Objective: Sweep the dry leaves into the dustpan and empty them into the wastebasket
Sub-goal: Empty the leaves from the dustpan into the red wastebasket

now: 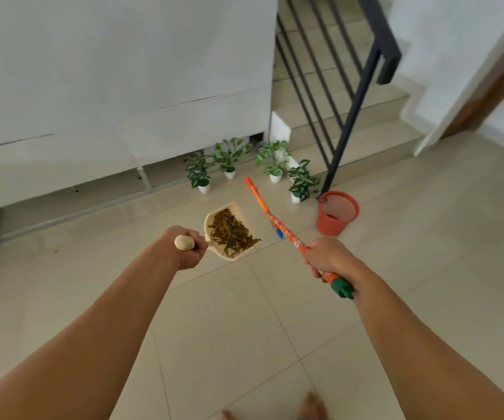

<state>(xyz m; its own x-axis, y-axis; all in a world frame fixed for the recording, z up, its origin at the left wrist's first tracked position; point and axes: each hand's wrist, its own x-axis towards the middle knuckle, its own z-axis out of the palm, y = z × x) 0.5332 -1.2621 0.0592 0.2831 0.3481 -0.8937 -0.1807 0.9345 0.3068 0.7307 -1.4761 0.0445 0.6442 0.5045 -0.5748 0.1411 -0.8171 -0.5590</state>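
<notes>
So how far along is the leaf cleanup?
The sweeping looks done: the dry leaves are piled in the cream dustpan, which the left hand holds off the floor. The right hand grips the orange broom. Still left: tipping the leaves into the red wastebasket by the stairs.

brightness: pretty well lit, soft even daylight look, nothing dim
light source: can't see it, no window or lamp in shot
shadows: faint and soft; a weak one under the wastebasket point(337, 213) and under the potted plants point(229, 159)
glare: mild pale sheen on the floor tiles point(426, 237), no blown-out spots
blur: whole frame is a bit soft; stair railing point(374, 56) and the wall point(93, 71) look smeared
distortion: wide-angle bend, forearms balloon toward the bottom corners, wall lines curve
sharpest bit: dry leaves point(231, 233) in the dustpan point(229, 207)
</notes>
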